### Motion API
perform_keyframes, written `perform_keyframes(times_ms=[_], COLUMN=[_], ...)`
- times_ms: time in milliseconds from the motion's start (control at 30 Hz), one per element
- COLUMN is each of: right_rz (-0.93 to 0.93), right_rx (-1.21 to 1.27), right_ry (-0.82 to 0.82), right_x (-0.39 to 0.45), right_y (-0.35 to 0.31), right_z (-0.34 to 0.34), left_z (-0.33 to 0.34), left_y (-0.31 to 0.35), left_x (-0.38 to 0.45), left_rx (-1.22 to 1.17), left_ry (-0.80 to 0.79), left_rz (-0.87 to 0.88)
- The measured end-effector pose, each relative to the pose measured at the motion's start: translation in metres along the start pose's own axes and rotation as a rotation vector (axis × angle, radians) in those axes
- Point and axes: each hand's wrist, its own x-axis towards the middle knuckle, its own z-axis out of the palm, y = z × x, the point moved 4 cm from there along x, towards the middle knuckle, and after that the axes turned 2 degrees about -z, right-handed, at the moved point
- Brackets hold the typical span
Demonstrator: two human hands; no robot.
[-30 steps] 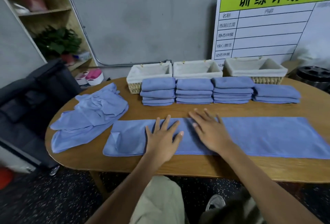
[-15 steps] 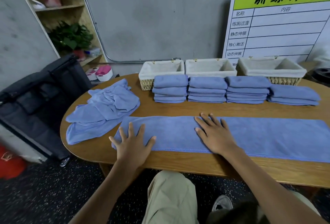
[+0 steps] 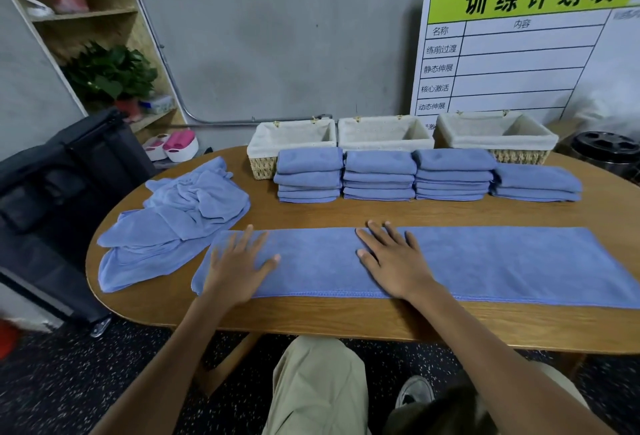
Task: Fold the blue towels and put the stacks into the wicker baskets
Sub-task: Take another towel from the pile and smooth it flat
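Long blue towel: folded to a narrow strip, smooth, stitched hem along the near edge, lying lengthwise on the oval wooden surface. Left hand: flat on the strip's left end, fingers spread. Right hand: flat near mid-strip, fingers spread. Unfolded towels: rumpled heap, left of the strip. Folded stacks: four, side by side behind the strip, the rightmost lowest. Wicker baskets: three, cloth-lined, at the far edge.
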Motion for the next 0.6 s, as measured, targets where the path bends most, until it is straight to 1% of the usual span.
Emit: perform_keyframes(times_ms=[100, 200, 300, 367, 433, 467, 533, 600], right_rz=[-0.010, -0.025, 0.052, 0.138, 0.201, 0.206, 0.193, 0.185], right_rx=[0.028, 0.067, 0.043, -0.003, -0.016, 0.001, 0.033, 0.043], right_ry=[-0.013, -0.020, -0.002, 0.009, -0.010, -0.010, 0.000, -0.005], right_x=[-0.001, -0.006, -0.024, -0.040, -0.052, -0.054, -0.055, -0.054], right_y=[0.000, 0.010, 0.051, 0.088, 0.111, 0.114, 0.108, 0.108], right_z=[-0.001, -0.006, -0.018, -0.026, -0.028, -0.027, -0.026, -0.027], left_z=[0.002, -0.001, -0.018, -0.030, -0.033, -0.029, -0.014, 0.003], left_y=[-0.021, -0.019, -0.004, 0.029, 0.091, 0.128, 0.194, 0.230], left_x=[-0.003, 0.000, 0.001, 0.002, 0.004, 0.004, 0.003, 0.005], left_rx=[0.030, 0.090, 0.243, 0.229, 0.058, -0.044, -0.157, -0.106], left_ry=[0.018, 0.006, -0.019, 0.010, 0.079, 0.077, -0.005, -0.068], left_rz=[-0.039, -0.026, -0.076, -0.064, 0.098, 0.205, 0.361, 0.405])
